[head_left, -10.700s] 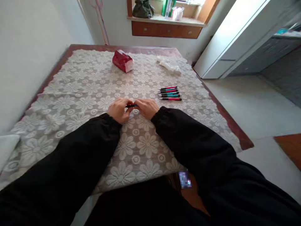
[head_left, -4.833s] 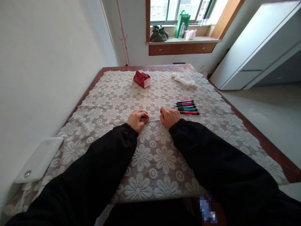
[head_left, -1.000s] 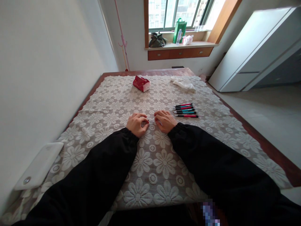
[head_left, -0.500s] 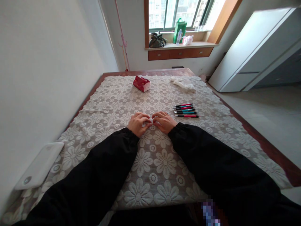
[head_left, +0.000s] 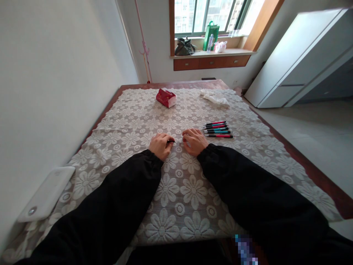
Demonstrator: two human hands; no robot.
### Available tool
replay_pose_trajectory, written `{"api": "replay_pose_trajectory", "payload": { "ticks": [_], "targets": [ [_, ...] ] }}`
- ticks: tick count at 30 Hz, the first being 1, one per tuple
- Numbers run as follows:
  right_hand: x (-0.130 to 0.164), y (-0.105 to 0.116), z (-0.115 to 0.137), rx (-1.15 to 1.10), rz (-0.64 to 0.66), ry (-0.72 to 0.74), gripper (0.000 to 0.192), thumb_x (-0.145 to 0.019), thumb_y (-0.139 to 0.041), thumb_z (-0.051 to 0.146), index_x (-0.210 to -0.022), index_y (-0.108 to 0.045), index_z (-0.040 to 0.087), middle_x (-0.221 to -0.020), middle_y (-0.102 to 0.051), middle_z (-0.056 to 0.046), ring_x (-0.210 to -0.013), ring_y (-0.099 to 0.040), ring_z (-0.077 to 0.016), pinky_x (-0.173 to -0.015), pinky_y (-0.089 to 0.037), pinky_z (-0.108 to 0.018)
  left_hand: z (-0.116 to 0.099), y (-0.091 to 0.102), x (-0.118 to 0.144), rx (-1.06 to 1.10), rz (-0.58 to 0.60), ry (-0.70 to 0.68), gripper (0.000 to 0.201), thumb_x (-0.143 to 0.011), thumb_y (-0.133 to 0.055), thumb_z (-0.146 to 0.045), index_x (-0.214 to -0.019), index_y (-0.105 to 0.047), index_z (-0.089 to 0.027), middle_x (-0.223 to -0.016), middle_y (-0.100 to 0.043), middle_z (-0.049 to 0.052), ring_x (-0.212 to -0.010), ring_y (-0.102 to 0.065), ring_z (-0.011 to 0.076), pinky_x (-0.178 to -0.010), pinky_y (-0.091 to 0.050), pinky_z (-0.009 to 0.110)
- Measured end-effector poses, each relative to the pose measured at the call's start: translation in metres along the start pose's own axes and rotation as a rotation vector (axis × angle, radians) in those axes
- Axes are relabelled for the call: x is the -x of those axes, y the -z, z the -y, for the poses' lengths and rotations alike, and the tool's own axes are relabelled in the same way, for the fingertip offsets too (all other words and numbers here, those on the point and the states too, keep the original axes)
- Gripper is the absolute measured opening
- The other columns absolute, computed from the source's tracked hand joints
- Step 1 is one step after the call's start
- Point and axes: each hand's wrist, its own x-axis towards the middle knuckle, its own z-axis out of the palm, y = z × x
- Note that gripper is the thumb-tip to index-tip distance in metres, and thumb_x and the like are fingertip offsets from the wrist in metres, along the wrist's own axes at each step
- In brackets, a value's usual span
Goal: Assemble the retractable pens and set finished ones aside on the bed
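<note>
Two black sleeves run forward over the lace cloth [head_left: 176, 191] that covers the bench [head_left: 311, 167], and the hands meet near its middle. The left hand [head_left: 160, 144] is curled shut on the dark barrel of a pen [head_left: 171, 141], knuckles resting on the cloth so the piece lies level and steady. The right hand [head_left: 194, 141] is also closed, fingertips pinched on something thin and pale that runs toward the barrel's open end; it is too small to tell whether this is a refill or another part. Both wrists rest on the bench, which looks like a brace for fine work between the fingertips. The two hands sit close but not touching, with the thin piece bridging the gap.

Just beyond the right hand lies a row of pens [head_left: 217, 129], side by side and parallel, pink and teal with dark grips, within easy reach yet apart from the hands. Nothing lies between the hands and that row.

At the near left edge a flat white device [head_left: 45, 193] rests against the wall, well apart from the work. Farther off on the cloth stand a red tissue pack [head_left: 166, 98] and a crumpled white cloth [head_left: 215, 98], both well away. Past the bench, a windowsill [head_left: 212, 53] carries a dark bag, a green bag and a bottle.
</note>
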Motion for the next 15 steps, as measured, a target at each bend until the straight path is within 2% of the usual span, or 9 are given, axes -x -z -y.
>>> {"api": "replay_pose_trajectory", "payload": {
  "ticks": [8, 15],
  "targets": [
    [0.0007, -0.0003, -0.0006, -0.03, 0.003, 0.054, 0.011, -0.089, -0.056, 0.019, -0.094, -0.066, 0.021, -0.118, -0.07, -0.009, -0.112, -0.059, -0.0247, -0.1, -0.042, -0.041, -0.0019, 0.0015, -0.0003, 0.014, 0.029, -0.076, 0.018, -0.089, -0.063, -0.022, -0.102, -0.076, -0.025, -0.104, -0.075, 0.004, -0.106, -0.064, 0.0265, -0.098, -0.05, 0.043],
    [0.0004, 0.0018, 0.0004, -0.05, -0.007, 0.017, 0.01, -0.086, -0.057, 0.017, -0.09, -0.065, 0.022, -0.115, -0.07, -0.008, -0.11, -0.058, -0.0246, -0.099, -0.042, -0.041, -0.004, 0.003, -0.0001, 0.012, 0.013, -0.034, 0.018, -0.087, -0.065, -0.021, -0.1, -0.077, -0.026, -0.104, -0.075, 0.004, -0.106, -0.064, 0.0264, -0.1, -0.05, 0.043]
  ]
}}
